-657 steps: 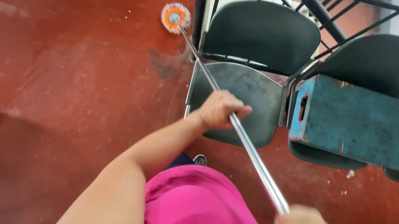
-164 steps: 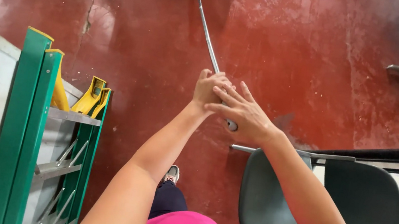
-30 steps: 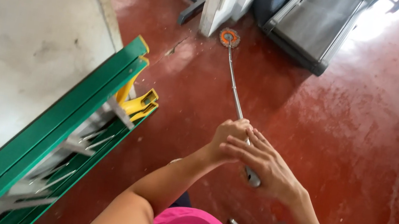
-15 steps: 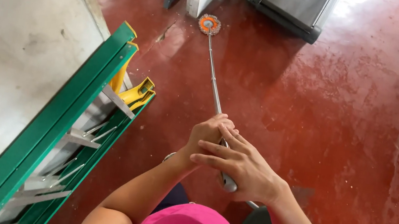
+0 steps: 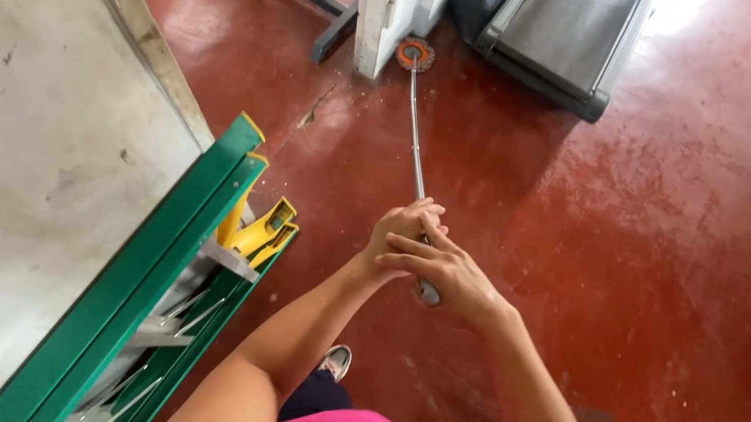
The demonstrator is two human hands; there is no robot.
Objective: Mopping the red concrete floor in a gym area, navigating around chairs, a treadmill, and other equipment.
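The mop (image 5: 414, 54) head has slid up against the white post (image 5: 388, 5); a treadmill (image 5: 561, 30) has come into sight.

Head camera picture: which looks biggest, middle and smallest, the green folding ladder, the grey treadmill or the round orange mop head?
1. Green folding ladder, though it lies nearest the camera, which flatters it.
2. Grey treadmill, farther off and partly cut by the frame.
3. Round orange mop head, clearly smallest.
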